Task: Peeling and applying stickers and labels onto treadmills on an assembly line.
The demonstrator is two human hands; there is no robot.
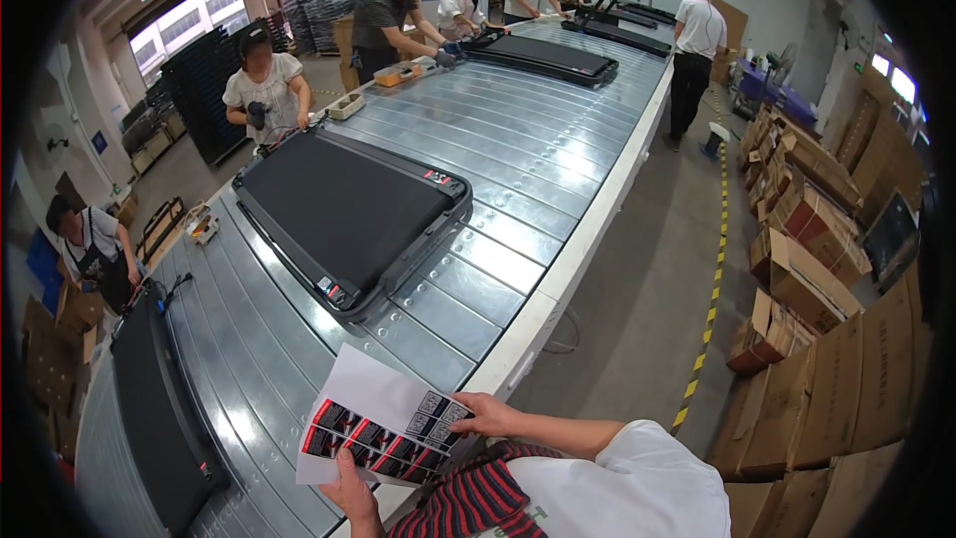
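Note:
Both my hands hold a white sheet of stickers above the near edge of the metal roller conveyor. The sticker sheet [378, 384] carries rows of red-and-black labels and a block of small square-code labels. My left hand [351, 490] grips its lower left edge, thumb on top. At its right edge, my right hand [488, 414] pinches it close to the code labels. Beyond the sheet lies a flat black treadmill [344, 204] with small red-and-white stickers at its corners. Another black treadmill [164, 418] is to the left.
The conveyor [498, 284] runs away to the far right. Co-workers stand along its far side, near treadmills [543, 55]; a person [697, 30] stands on the right. Cardboard boxes [807, 299] line the right, past a yellow-black floor stripe [712, 309]. A tool tray [202, 226] sits at left.

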